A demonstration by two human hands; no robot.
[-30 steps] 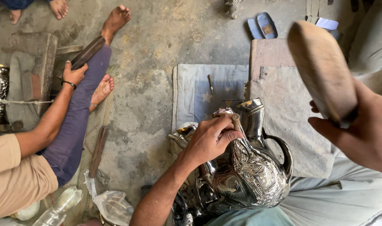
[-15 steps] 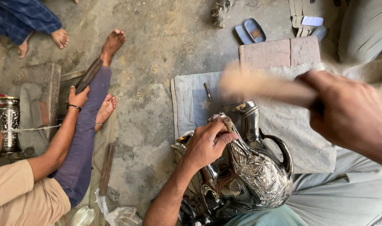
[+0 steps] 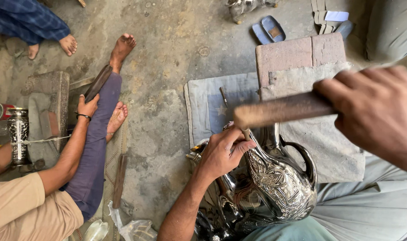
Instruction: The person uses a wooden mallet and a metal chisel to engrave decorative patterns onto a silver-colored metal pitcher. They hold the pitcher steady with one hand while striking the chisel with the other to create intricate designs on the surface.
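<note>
A shiny engraved metal jug with a curved handle lies tilted across my lap. My left hand rests on its upper body and pinches a thin metal punch upright against the surface. My right hand grips a wooden mallet by one end; its far end is directly over the top of the punch, touching or almost touching it.
A grey cloth with a small tool lies on the concrete floor, a stone block behind it. At left a seated co-worker's hand holds a dark stick beside another metal vessel. Sandals lie far back.
My right hand has swung the mallet down from a raised position at the upper right to the top of the punch. My left hand and the jug have stayed in place.
</note>
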